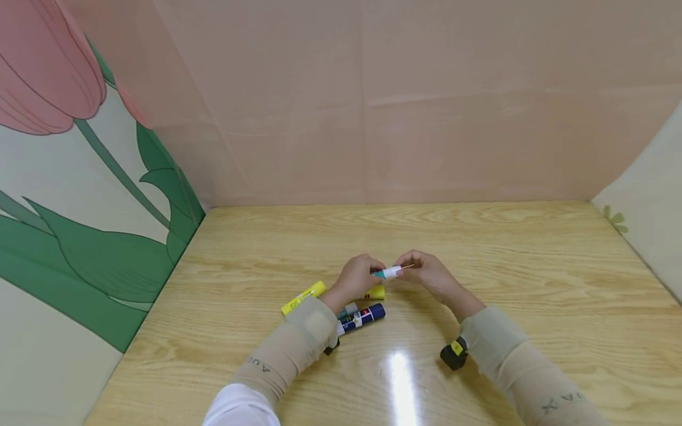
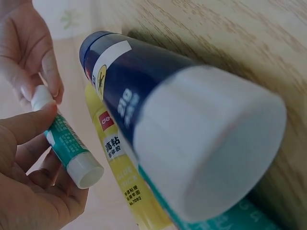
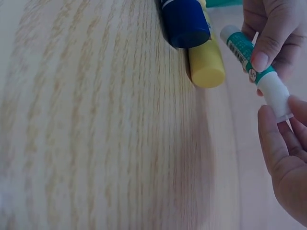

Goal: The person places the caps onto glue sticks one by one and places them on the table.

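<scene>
Both hands meet over the table around a small teal-and-white glue stick (image 1: 391,272). My left hand (image 1: 356,277) grips its teal barrel between thumb and fingers, as the left wrist view shows. At the white cap end, my right hand (image 1: 428,275) pinches with thumb and fingertips; in the right wrist view the cap (image 3: 275,91) sits in line with the barrel. Below the left hand lie a dark blue glue stick (image 1: 362,318), a yellow glue stick (image 1: 377,292) and a teal one (image 1: 348,310), partly hidden by the wrist and the blue stick.
Another yellow glue stick (image 1: 303,297) lies left of the left wrist. The wooden table (image 1: 533,254) runs back to a pinkish curtain (image 1: 362,118), with a tulip-printed panel (image 1: 106,254) at the left. A black wrist device (image 1: 454,354) hangs under the right forearm.
</scene>
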Available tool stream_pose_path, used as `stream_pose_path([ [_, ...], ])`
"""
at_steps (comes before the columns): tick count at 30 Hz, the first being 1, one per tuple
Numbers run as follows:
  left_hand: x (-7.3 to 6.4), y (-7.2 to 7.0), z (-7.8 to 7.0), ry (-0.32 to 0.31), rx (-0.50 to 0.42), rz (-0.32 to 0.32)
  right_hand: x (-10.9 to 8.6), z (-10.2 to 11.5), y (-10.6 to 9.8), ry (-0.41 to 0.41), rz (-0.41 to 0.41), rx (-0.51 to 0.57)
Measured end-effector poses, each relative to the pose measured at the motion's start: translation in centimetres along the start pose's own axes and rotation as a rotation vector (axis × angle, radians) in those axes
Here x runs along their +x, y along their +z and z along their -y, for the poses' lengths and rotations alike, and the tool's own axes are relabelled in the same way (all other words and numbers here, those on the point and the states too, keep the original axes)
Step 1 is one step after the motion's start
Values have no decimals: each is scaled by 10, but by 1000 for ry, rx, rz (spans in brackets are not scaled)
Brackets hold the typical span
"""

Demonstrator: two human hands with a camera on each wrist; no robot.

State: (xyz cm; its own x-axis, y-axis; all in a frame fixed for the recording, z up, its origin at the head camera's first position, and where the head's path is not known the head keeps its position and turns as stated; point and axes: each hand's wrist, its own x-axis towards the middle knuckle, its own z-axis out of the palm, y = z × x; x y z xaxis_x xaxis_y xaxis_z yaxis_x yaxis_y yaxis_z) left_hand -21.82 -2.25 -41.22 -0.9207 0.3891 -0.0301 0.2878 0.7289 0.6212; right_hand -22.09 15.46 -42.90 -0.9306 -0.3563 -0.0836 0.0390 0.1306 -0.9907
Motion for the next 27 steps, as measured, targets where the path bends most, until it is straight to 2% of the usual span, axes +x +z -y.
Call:
stream_pose_path([
  [14,2,2,1,-31,45,44,-1,0,4,-5,2,-108],
  [20,2,3,0,-37,33,58,-2,0,5,-1,4,-158],
  [27,3,3,-1,-42,17,60,-1,-2,6,0,15,-145],
])
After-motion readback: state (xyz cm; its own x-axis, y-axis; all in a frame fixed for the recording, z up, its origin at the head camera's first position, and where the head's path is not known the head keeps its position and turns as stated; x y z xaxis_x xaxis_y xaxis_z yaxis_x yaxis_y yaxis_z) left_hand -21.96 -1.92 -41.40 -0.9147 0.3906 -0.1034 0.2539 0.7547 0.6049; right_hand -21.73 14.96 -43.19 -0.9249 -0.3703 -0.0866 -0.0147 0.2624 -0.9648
